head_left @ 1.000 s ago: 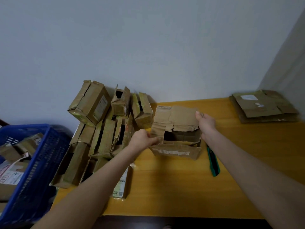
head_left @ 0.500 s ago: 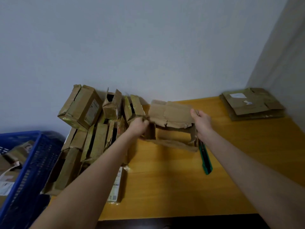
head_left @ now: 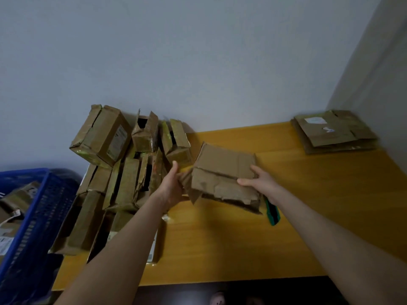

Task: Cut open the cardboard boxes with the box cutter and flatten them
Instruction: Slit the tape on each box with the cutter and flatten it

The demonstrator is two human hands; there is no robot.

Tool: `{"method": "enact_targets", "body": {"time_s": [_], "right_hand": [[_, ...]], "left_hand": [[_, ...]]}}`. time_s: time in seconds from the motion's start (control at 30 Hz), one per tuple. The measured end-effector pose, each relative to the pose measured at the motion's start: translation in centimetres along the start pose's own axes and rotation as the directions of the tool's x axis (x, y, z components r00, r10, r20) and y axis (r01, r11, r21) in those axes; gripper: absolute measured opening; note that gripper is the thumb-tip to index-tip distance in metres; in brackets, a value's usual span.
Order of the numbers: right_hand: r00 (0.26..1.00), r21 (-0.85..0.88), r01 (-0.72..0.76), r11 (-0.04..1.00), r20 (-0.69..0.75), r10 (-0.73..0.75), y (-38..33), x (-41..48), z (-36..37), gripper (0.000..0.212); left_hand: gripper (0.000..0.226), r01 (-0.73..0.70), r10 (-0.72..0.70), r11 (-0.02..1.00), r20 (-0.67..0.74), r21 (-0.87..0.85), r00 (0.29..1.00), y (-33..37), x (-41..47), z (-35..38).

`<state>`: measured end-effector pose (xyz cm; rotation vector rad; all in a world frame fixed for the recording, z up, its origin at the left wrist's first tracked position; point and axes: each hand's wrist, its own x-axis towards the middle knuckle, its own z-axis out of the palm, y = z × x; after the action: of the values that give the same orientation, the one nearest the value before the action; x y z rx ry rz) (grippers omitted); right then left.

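1. Clearly partway, by the head view: flattened cardboard point(head_left: 334, 130) is stacked at the far right corner of the table point(head_left: 220, 243). A pile of uncut boxes point(head_left: 123, 170) leans by the wall on the left, with more in the blue basket point(head_left: 33, 212).
2. The current box point(head_left: 222, 175) is up off the table, nearly flat. The left hand point(head_left: 174, 188) grips its left edge and the right hand point(head_left: 262, 181) pinches its right end. The box cutter point(head_left: 273, 213) lies idle under the right wrist.
3. Half a second ago this box gaped open, showing its hollow; now it's collapsed and tilted.
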<state>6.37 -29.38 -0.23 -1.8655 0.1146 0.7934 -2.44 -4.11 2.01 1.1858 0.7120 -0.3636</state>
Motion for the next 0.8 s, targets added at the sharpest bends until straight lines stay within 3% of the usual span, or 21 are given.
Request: {"method": "enact_targets", "body": {"time_s": [0.13, 0.27, 0.37, 0.47, 0.57, 0.67, 0.8], "right_hand": [[0.999, -0.403, 0.039, 0.914, 0.004, -0.04, 2.2, 0.8, 2.1, 0.101], [0.995, -0.714, 0.098, 0.693, 0.051, -0.088, 4.0, 0.8, 3.9, 0.099], [0.986, -0.834, 0.166, 0.526, 0.126, -0.111, 5.0, 1.1, 4.9, 0.086], [0.973, -0.873, 0.225, 0.433, 0.181, -0.141, 5.1, 2.1, 5.9, 0.085], [0.968, -0.897, 0.246, 0.367, 0.213, -0.13, 5.5, 3.6, 6.9, 0.088], [0.97, -0.916, 0.244, 0.318, 0.233, -0.073, 7.1, 4.9, 7.8, 0.082], [0.973, -0.921, 0.219, 0.321, 0.181, -0.144, 9.7, 6.0, 9.2, 0.091]], "left_hand": [[0.077, 0.066, -0.068, 0.95, -0.006, 0.306, 0.998, -0.6, 0.1, -0.3], [0.061, 0.124, 0.019, 0.802, -0.232, 0.585, 0.973, -3.3, 1.7, 1.2], [0.051, 0.196, -0.007, 0.718, -0.275, 0.668, 0.961, -6.2, 3.1, 1.0], [0.051, 0.272, -0.021, 0.571, -0.317, 0.775, 0.948, -7.7, 3.9, 0.9], [0.061, 0.278, 0.165, 0.409, -0.37, 0.869, 0.914, -8.1, 4.5, 1.6], [0.064, 0.101, 0.447, 0.212, -0.189, 0.972, 0.875, -8.4, 6.1, 2.4], [0.064, -0.065, 0.418, -0.022, 0.068, 0.998, 0.906, -9.1, 9.6, 3.3]]}}
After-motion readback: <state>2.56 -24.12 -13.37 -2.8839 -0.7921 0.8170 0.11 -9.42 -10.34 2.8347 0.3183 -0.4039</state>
